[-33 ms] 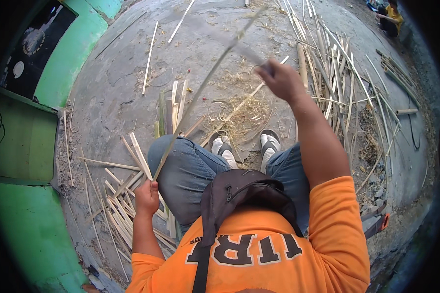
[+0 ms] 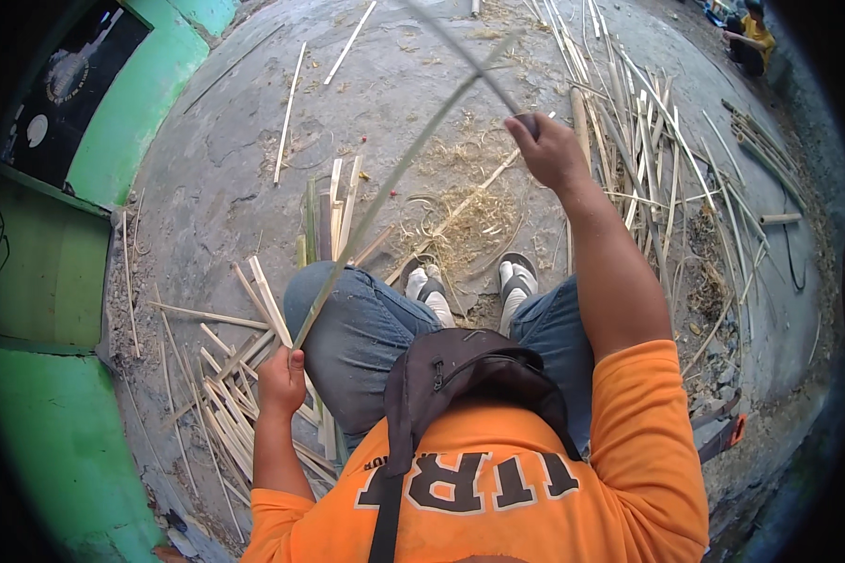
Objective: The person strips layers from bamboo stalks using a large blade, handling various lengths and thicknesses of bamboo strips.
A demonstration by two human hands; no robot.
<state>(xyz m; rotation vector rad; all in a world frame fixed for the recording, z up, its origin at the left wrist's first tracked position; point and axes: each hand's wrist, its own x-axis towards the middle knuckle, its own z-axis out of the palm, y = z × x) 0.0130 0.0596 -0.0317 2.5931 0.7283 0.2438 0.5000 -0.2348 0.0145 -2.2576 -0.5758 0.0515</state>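
1. Just outside the left knee (image 2: 352,314), the left hand (image 2: 281,380) is a closed fist, its thumb on top, gripping the lower end of a long thin bamboo strip (image 2: 382,194).
2. That strip slants up across the knee from where I stand, its far end blurred above the grey floor (image 2: 225,206).
3. Out in front and to the right, the right hand (image 2: 549,155) is wrapped firmly round the dark handle (image 2: 530,124) of a knife.
4. Its long blade (image 2: 455,45) is blurred and crosses the strip near the far end; I can't tell whether they touch.
5. Below them, curly shavings (image 2: 474,220) lie heaped ahead of the sandals (image 2: 517,266).
6. Beside the left hand, pale sticks (image 2: 230,413) sprawl in a loose pile.
7. Over to the right, more long strips (image 2: 652,155) lie jumbled together.
8. Off in the far right corner there's another person (image 2: 753,42) in a yellow top.
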